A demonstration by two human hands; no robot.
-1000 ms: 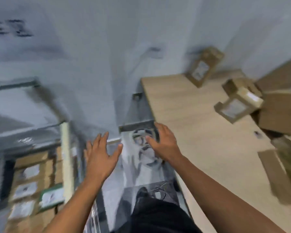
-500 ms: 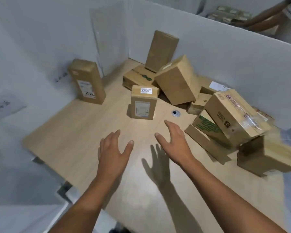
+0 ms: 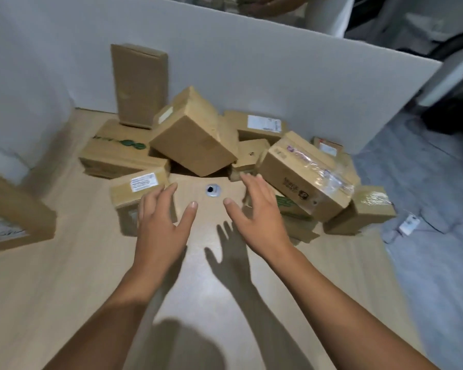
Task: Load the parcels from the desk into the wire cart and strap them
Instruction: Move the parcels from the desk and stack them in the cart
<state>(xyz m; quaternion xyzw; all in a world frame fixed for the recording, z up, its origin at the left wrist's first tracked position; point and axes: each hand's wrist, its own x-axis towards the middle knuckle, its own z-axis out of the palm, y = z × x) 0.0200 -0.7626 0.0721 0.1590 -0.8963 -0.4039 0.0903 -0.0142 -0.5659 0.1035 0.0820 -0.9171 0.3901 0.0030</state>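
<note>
- Parcels [image 3: 193,134] are seen heaped at the far side of the desk [image 3: 64,289], from about eleven o'clock round to two o'clock, against a white partition [image 3: 251,62].
- A small labelled box [image 3: 139,188] stands nearest, at eleven o'clock, partly hidden by the left hand [image 3: 162,222].
- Both hands are held above the desk with fingers spread apart; nothing is gripped by either.
- The right hand [image 3: 257,212] is poised at one o'clock, just beside a taped carton [image 3: 305,174] that leans on its neighbours.
- The step in hand is judged to be the reach for the next parcel to be loaded.
- A two-sided grip on one box is called for next, then a turn towards the cart.
- The wire cart is not in view, so its contents cannot be told.
- A tall box [image 3: 139,84] is propped upright at twelve o'clock on a flat carton [image 3: 118,153].
</note>
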